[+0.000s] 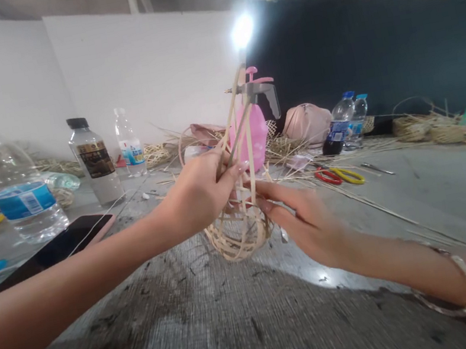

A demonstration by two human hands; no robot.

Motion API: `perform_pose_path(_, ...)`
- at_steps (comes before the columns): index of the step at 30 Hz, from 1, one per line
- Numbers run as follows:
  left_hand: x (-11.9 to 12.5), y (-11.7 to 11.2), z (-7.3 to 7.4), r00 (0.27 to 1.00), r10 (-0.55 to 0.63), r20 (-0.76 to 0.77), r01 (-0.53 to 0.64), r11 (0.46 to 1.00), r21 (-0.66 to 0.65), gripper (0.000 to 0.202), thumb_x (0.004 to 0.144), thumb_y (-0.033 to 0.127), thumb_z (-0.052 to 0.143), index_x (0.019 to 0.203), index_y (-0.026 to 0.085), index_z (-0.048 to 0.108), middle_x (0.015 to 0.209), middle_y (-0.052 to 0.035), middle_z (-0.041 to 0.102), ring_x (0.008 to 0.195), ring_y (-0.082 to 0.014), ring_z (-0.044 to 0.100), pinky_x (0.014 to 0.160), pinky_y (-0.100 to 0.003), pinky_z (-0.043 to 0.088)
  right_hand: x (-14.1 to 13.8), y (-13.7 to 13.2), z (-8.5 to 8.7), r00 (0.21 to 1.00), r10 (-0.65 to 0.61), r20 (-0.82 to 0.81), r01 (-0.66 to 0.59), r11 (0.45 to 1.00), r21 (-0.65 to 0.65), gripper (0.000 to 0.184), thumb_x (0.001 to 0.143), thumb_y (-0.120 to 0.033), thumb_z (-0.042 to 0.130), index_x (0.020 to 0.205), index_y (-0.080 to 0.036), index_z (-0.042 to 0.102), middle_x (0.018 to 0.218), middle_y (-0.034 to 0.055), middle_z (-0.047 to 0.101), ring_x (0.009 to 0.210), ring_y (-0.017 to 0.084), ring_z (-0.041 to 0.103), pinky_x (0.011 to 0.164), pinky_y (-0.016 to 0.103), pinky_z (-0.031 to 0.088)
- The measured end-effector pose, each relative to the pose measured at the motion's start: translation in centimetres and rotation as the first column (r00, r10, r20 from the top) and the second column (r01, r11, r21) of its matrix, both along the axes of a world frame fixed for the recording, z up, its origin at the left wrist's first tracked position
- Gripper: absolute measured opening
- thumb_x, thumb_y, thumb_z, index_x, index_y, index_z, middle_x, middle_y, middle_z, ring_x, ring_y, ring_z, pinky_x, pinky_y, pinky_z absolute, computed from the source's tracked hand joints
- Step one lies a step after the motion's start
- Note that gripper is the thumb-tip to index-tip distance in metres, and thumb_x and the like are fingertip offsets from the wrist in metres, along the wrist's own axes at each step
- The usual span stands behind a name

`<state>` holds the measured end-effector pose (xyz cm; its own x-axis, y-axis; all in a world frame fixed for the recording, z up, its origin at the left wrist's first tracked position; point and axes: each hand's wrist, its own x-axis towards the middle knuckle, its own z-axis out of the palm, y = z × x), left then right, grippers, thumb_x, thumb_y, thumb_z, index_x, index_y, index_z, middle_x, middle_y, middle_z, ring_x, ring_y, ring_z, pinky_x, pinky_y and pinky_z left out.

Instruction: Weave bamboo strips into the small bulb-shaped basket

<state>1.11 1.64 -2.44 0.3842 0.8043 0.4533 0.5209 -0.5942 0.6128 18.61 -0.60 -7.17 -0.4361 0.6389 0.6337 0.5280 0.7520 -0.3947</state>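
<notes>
Two hands (198, 195) (307, 224) hold a round woven cane basket (239, 236).

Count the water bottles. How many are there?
4: a big bottle at the left, a small bottle further back, and a front bottle and back bottle at the right. More may be hidden.

The left arm (66, 276) extends from the lower left of the view, nearly level, and ends in the left hand (199, 198), back of the hand upward. The left fingers (233, 173) are curled inward and closed. The right arm (431, 278) enters from the lower right, angled up toward the left fingers. The right hand (309, 227) sits just below and beside the left fingers, with the right fingers (275, 197) extended and close together, tips directed toward them. The right thumb cannot be made out.
</notes>
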Motion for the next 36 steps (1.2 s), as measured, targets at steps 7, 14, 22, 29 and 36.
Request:
perform_pose_path(7,-0.1,0.9,-0.3,1.000,-0.005,-0.017,0.004,0.998,-0.070,0.020,0.089,0.029,0.044,0.073,0.018,0.047,0.054,0.0019,0.054,0.048,-0.0092,0.053,0.046,-0.020,0.043,0.5,0.5,-0.6,0.973,0.182,-0.143,-0.212,0.949,-0.235,0.041,0.091,-0.035,0.050,0.131,-0.027,0.049,0.123,0.0018,0.061,0.117,0.021,0.053,0.098,0.036,0.043)
perform_pose_path(14,-0.2,1.0,-0.3,0.999,-0.036,-0.021,0.034,0.996,-0.086,0.021,0.090,0.029,0.044,0.073,0.018,0.048,0.055,0.0019,0.053,0.048,-0.0091,0.053,0.045,-0.021,0.043,0.1,0.9,-0.7,0.976,0.160,-0.145,-0.196,0.939,-0.282,0.039,0.093,-0.040,0.044,0.127,-0.023,0.051,0.102,0.0042,0.065,0.109,0.022,0.056,0.092,0.039,0.047)
perform_pose_path(22,-0.1,0.7,0.0,0.999,-0.018,-0.049,0.013,0.996,-0.086,0.021,0.090,0.026,0.044,0.070,0.018,0.046,0.053,0.0029,0.051,0.047,-0.0087,0.052,0.044,-0.020,0.040,0.4,1.6,-0.4,0.976,0.186,-0.110,-0.211,0.927,-0.311,0.044,0.088,-0.044,0.051,0.125,-0.020,0.051,0.087,0.0032,0.062,0.090,0.020,0.059,0.084,0.037,0.049)
perform_pose_path(29,0.0,0.2,0.2,0.997,0.008,-0.080,-0.011,0.999,-0.046,0.022,0.089,0.024,0.046,0.068,0.018,0.047,0.054,0.0026,0.051,0.047,-0.0072,0.048,0.043,-0.019,0.037,0.2,1.0,0.1,0.951,0.277,-0.139,-0.310,0.868,-0.389,0.033,0.091,-0.039,0.049,0.117,-0.019,0.055,0.105,0.0052,0.062,0.103,0.018,0.057,0.090,0.033,0.048)
perform_pose_path(36,-0.2,-0.7,0.9,0.997,-0.056,-0.047,0.051,0.992,-0.114,0.026,0.089,0.024,0.048,0.064,0.018,0.047,0.050,0.0030,0.053,0.044,-0.0066,0.050,0.040,-0.017,0.037,-0.2,0.3,0.6,0.883,0.329,-0.334,-0.461,0.741,-0.489,0.035,0.087,-0.027,0.054,0.122,-0.019,0.054,0.113,0.0047,0.065,0.102,0.013,0.061,0.089,0.028,0.051)
